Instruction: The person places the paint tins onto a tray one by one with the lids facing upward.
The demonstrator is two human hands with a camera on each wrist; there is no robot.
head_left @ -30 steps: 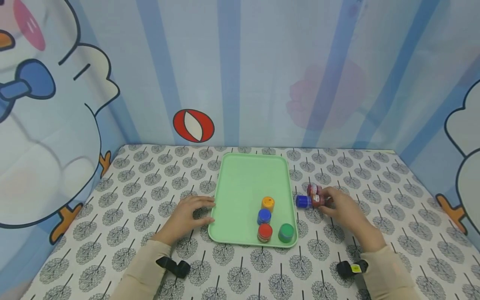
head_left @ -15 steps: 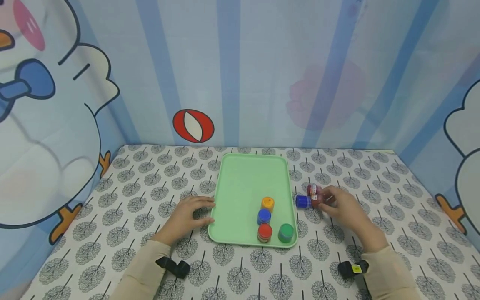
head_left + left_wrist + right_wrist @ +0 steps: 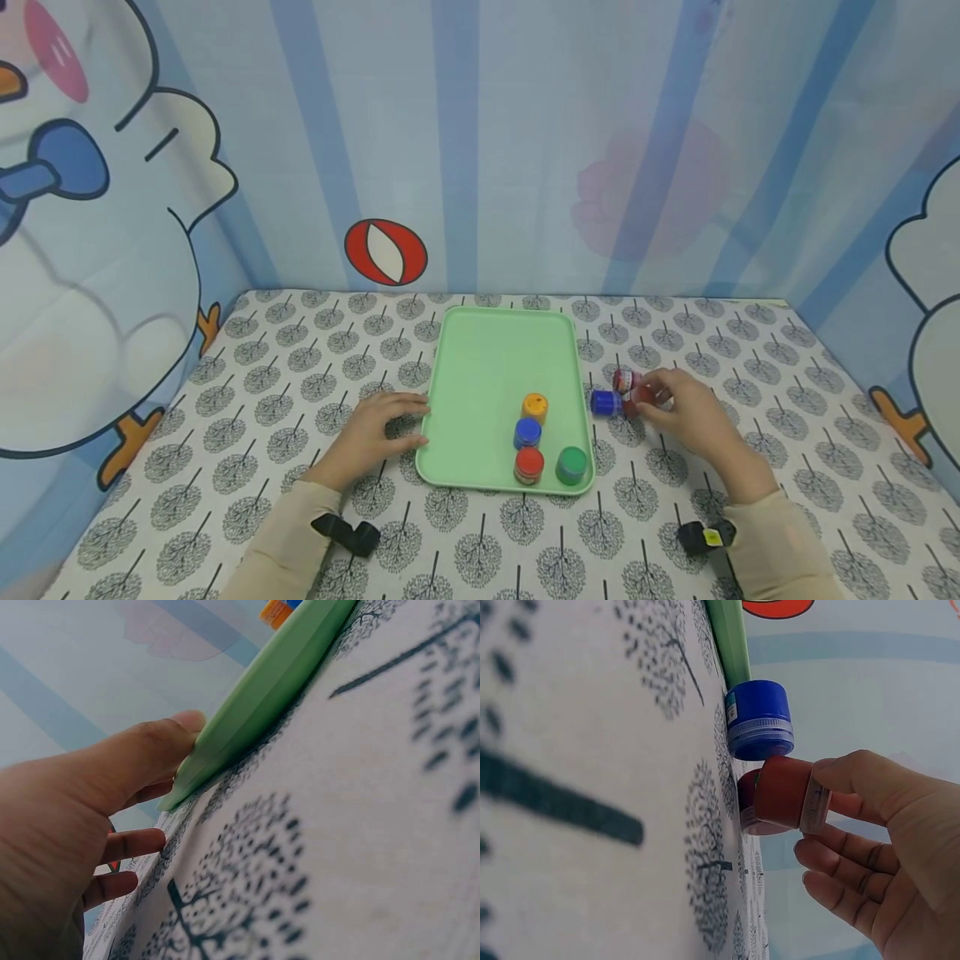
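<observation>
My right hand [image 3: 686,412] pinches a small reddish-brown paint jar [image 3: 784,791] by its clear-lidded end, between thumb and fingers. Just left of it a blue paint jar [image 3: 604,403] lies on the cloth, close to the tray. A dark red paint jar [image 3: 624,380] lies behind the brown one and is partly covered by it in the right wrist view. At the left side of the green tray [image 3: 487,350], my left hand [image 3: 375,433] rests with fingers extended; its thumb [image 3: 189,720] touches the tray's rim.
Inside the tray stand an orange jar [image 3: 535,407], a blue jar [image 3: 527,433], a red jar [image 3: 529,465] and a green jar [image 3: 572,466], towards the near right corner. A tree-patterned cloth [image 3: 480,550] covers the table. Behind it hangs a printed curtain [image 3: 517,150].
My right hand has shifted slightly, and the brown jar in it has moved a little right, apart from the dark red jar in the head view. The left hand and tray have stayed put.
</observation>
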